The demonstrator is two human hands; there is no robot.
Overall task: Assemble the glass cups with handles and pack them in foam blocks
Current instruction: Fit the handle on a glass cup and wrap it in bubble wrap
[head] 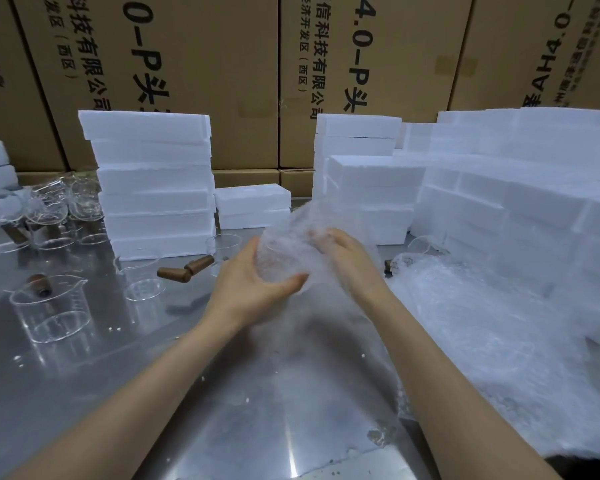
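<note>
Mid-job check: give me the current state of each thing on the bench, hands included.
left hand: grips the wrapped bundle from below
right hand: fingers curled into the bubble wrap
bubble wrap: bunched round something between the hands, contents unclear
glass cup: upright, unwrapped
wooden handles: lying loose on the table
foam blocks: stacked, closed
</note>
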